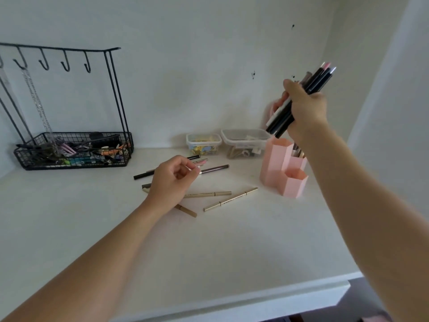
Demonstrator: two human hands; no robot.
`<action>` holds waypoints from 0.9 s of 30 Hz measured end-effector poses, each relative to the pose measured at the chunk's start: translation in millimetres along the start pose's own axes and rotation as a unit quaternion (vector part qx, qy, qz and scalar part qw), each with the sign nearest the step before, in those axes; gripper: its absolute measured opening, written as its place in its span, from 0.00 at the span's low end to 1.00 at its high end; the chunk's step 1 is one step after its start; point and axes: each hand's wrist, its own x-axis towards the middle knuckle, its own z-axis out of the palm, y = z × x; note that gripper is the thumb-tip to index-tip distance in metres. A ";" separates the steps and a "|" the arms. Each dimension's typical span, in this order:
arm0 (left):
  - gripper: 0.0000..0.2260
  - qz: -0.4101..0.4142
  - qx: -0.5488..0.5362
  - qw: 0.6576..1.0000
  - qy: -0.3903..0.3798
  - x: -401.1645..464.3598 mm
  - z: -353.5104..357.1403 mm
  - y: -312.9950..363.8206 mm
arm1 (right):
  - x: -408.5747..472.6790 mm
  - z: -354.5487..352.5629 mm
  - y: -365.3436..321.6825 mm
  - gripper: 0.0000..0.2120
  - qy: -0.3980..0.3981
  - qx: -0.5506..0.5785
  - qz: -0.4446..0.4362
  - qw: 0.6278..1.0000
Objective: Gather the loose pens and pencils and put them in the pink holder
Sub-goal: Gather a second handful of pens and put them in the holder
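Head view: your white desk (209, 247) runs off the frame at left and bottom. Wire rack (69, 145) at far left is cut by the edge; its basket contents are a jumble, hard to tell apart. Your left forearm covers part of the loose pencils, and your left hand (173, 180) hides the middles of several, so a full count isn't possible. Two clear tubs (228, 144) sit by the wall, contents unclear.

Pink holder (284, 171) stands right of centre on the desk, three hexagonal cells; a few items already stick up from the rear cell, partly behind your right arm. Your right hand (306, 108) is raised above it, fist clamped around a bundle of dark pens (299, 101), tilted, lower ends just over the tallest cell's rim, upper ends blurred. Whether they touch the rim, cannot tell.

Loose pencils: two gold ones (231, 199) lie free near the holder, clear of your fingers. Your left thumb and forefinger are pinched together on the silver end of the dark purple pencil (214, 169); remaining fingers curled. Black pen (142, 175) pokes out left of that hand.
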 end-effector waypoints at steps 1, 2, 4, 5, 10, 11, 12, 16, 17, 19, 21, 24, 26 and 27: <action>0.03 -0.002 0.002 1.000 0.000 -0.6 -0.2 -0.7 | 6.9 -1.6 -0.8 0.10 0.004 -0.009 0.005 1.000; 0.03 -0.003 0.004 1.000 0.000 -1.0 -0.8 -0.8 | 12.5 -3.5 0.5 0.10 0.007 -0.026 0.010 1.000; 0.03 -0.002 0.003 1.000 -0.001 -0.6 -0.3 0.6 | 18.8 -7.7 4.8 0.09 0.006 -0.064 0.019 0.998; 0.03 -0.003 0.003 1.000 -0.001 -0.3 -0.3 0.8 | 20.4 -9.0 8.6 0.08 0.004 -0.081 0.026 0.996; 0.03 -0.003 0.003 1.000 -0.003 -1.0 -0.1 1.8 | 22.0 -13.7 20.3 0.08 -0.008 -0.132 0.051 0.990; 0.03 -0.003 0.004 1.000 -0.004 -1.1 0.0 2.0 | 21.7 -13.0 19.7 0.08 -0.008 -0.138 0.049 0.989; 0.03 -0.003 0.004 1.000 -0.004 -1.3 -0.1 1.9 | 21.7 -12.3 18.3 0.08 -0.004 -0.142 0.044 0.989; 0.03 0.000 0.002 1.000 -0.008 -1.1 -0.5 0.8 | 24.9 -11.3 10.4 0.08 0.016 -0.156 0.018 0.987; 0.03 0.000 0.003 1.000 -0.009 -1.0 -0.5 0.7 | 26.1 -12.2 10.6 0.08 0.015 -0.172 0.016 0.985; 0.03 0.000 0.004 1.000 -0.008 -0.8 -0.8 0.5 | 24.6 -12.6 13.7 0.06 -0.004 -0.218 0.030 0.976; 0.03 0.000 0.002 1.000 -0.007 -0.7 -0.6 0.0 | 19.5 -13.9 20.8 0.06 -0.025 -0.259 0.045 0.964; 0.03 0.002 0.006 1.000 -0.008 -0.7 -0.9 -0.1 | 15.0 -15.4 34.7 0.06 -0.035 -0.339 0.025 0.940; 0.03 0.003 0.009 1.000 -0.006 -0.4 -1.4 -0.5 | 15.3 -14.5 41.3 0.06 -0.050 -0.394 0.017 0.918; 0.03 0.004 0.010 1.000 -0.005 -0.1 -1.4 -0.2 | 15.4 -13.3 42.4 0.05 -0.056 -0.420 0.018 0.906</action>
